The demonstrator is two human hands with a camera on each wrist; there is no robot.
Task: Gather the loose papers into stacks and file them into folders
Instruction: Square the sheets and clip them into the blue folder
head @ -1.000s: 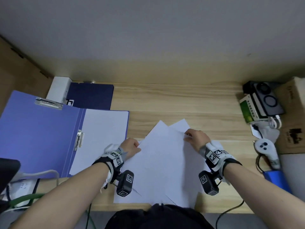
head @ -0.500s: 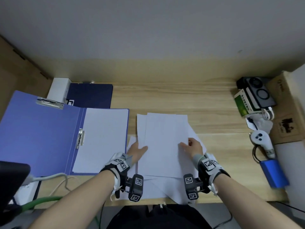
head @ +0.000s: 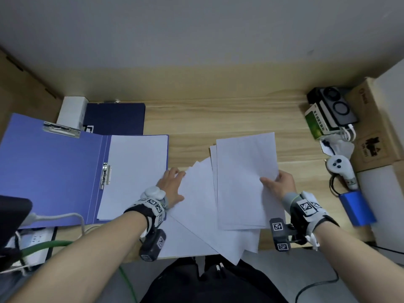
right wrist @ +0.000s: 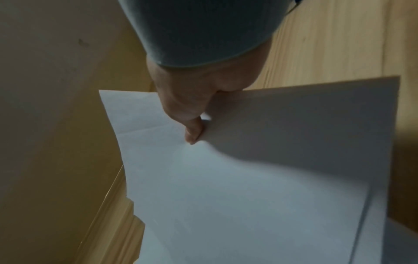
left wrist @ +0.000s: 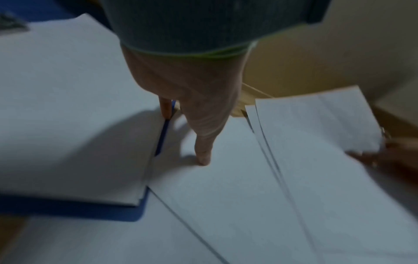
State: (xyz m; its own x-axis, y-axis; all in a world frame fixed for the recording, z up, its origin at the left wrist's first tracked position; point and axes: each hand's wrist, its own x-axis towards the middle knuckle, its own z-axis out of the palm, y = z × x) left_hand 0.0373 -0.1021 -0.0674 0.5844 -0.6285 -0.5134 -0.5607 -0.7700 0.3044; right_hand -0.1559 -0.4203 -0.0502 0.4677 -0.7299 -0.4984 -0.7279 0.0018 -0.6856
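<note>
A small stack of white sheets [head: 242, 182] is lifted off the desk, pinched at its right edge by my right hand [head: 276, 182], thumb on top [right wrist: 192, 132]. More loose white papers [head: 196, 211] lie fanned beneath it, some overhanging the desk's front edge. My left hand [head: 172, 186] rests flat with straight fingers on the left edge of these papers [left wrist: 226, 196], beside the folder. An open light-blue folder [head: 50, 171] lies at the left with white sheets [head: 135, 171] on its right half and a metal clip [head: 106, 176] at the spine.
A dark blue closed folder [head: 114, 119] and a white box [head: 72, 112] sit at the back left. Boxes, a white controller [head: 341, 169] and a blue block [head: 356, 207] crowd the right side. Cables and a power strip [head: 32, 239] are at the front left.
My right hand has pinched the top sheets and carried them right and up off the pile. The left hand shifted left toward the folder, and the lower papers now lie fanned.
</note>
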